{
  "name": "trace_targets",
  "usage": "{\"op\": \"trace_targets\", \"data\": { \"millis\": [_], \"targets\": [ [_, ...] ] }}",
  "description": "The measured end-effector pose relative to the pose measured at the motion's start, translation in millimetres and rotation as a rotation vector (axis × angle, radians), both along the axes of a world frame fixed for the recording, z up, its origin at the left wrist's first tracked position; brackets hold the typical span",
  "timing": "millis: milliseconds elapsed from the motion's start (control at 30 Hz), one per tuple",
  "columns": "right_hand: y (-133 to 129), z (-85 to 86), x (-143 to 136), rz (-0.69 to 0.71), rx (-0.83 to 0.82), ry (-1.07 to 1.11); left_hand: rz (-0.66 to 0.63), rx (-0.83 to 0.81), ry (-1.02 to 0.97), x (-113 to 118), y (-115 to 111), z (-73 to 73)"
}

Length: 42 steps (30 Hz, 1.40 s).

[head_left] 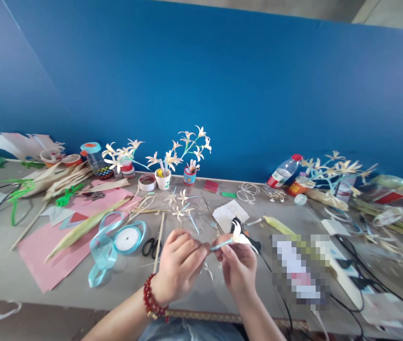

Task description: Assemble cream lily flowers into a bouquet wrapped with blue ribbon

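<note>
A white flower (pixel 240 236) with a stem wrapped in light blue is held between both hands above the table's front part. My right hand (pixel 239 267) pinches the stem just below the petals. At the stem's left end, my left hand (pixel 183 263), with red beads at the wrist, has its fingers closed on the tip. Behind the hands lie loose white flowers (pixel 183 213) with blue stems. A roll of light blue ribbon (pixel 127 238) and black scissors (pixel 149 247) rest left of my left hand. A black tool (pixel 253 240) is partly hidden behind my right hand.
Pink paper (pixel 50 251) and a green husk (pixel 84 229) lie on the left. Cups with flowers (pixel 162 180) stand at the back. On the right are a bottle (pixel 285 171), another flower bunch (pixel 333 168), a blurred-out object (pixel 299 274) and black cables (pixel 356 258).
</note>
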State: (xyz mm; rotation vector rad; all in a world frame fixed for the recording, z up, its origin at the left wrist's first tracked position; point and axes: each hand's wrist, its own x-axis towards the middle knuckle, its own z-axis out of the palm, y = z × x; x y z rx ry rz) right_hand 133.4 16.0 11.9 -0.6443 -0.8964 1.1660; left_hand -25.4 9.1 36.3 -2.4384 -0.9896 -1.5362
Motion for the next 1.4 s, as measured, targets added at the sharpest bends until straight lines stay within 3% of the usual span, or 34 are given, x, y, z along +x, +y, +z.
{"op": "trace_targets", "data": {
  "millis": [233, 533, 1400],
  "targets": [
    [1.4, 8.0, -8.9, 0.038, 0.003, 0.024, -0.005, -0.014, -0.019, -3.7, -6.9, 6.3],
    [4.1, 8.6, -15.0, 0.103, 0.012, 0.068, -0.012, -0.058, -0.038, -9.3, -9.0, 1.9],
    [1.7, 13.4, -20.0, 0.094, -0.076, 0.003, 0.034, -0.036, -0.084, -10.5, -8.4, 4.7]
  ]
}}
